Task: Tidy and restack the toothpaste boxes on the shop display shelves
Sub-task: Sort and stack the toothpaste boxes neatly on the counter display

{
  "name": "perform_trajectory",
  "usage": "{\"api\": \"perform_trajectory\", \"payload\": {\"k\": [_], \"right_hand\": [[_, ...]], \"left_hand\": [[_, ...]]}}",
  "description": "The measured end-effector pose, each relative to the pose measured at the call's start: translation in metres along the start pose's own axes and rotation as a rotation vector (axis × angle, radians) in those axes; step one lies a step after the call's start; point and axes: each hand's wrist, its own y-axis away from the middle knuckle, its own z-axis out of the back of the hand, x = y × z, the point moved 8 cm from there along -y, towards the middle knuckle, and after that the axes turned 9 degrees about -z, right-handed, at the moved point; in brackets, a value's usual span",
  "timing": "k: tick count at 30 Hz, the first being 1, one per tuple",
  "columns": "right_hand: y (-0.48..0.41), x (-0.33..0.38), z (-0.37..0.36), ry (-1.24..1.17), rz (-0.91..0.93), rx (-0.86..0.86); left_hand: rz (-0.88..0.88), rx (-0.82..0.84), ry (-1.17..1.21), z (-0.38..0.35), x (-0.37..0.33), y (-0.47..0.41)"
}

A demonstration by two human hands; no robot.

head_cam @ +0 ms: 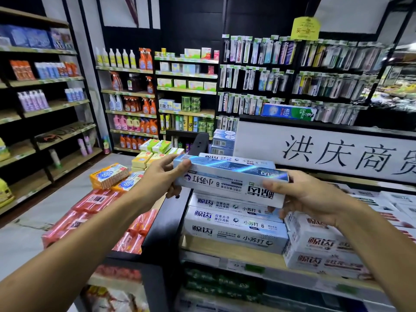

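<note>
Both hands hold one long white-and-blue toothpaste box (227, 181) level above the display shelf, its print upside down to me. My left hand (163, 176) grips its left end, thumb on top. My right hand (308, 194) grips its right end from below and in front. Directly under it lies a stack of matching white-and-blue toothpaste boxes (236, 228) on the wooden shelf (243, 253). To the right sits a pile of white boxes with red print (319, 248). Another blue-white box (238, 159) lies just behind the held one.
A white sign board with black characters (333, 152) rises behind the shelf, with a green-blue toothpaste box (289, 112) on top. Red wrapped packs (90, 210) and yellow soap packs (144, 158) fill the low table at left. Aisle shelving with bottles lines the far walls.
</note>
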Motion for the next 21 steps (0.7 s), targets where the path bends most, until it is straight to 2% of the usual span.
{"api": "perform_trajectory", "payload": {"k": [5, 8, 11, 13, 15, 18, 21], "right_hand": [[0.007, 0.013, 0.001, 0.079, 0.082, -0.1], [0.012, 0.012, -0.004, 0.318, 0.092, -0.173], [0.011, -0.003, -0.035, 0.365, 0.017, -0.035], [0.008, -0.008, -0.052, 0.403, 0.05, -0.029], [0.003, -0.007, -0.058, 0.407, 0.109, -0.111], [-0.001, -0.001, -0.058, 0.225, 0.189, -0.195], [0.0, 0.004, -0.053, -0.002, 0.288, -0.213]], "left_hand": [[0.011, -0.05, 0.043, 0.001, -0.001, -0.001], [0.0, -0.159, 0.121, 0.005, -0.012, -0.007], [-0.017, -0.212, 0.36, -0.004, -0.029, -0.018], [-0.058, -0.151, 0.48, -0.025, -0.043, -0.025], [-0.076, -0.02, 0.47, -0.054, -0.05, -0.024], [-0.066, 0.266, 0.164, -0.096, -0.043, -0.004], [0.004, 0.365, 0.062, -0.107, -0.027, 0.014]]}}
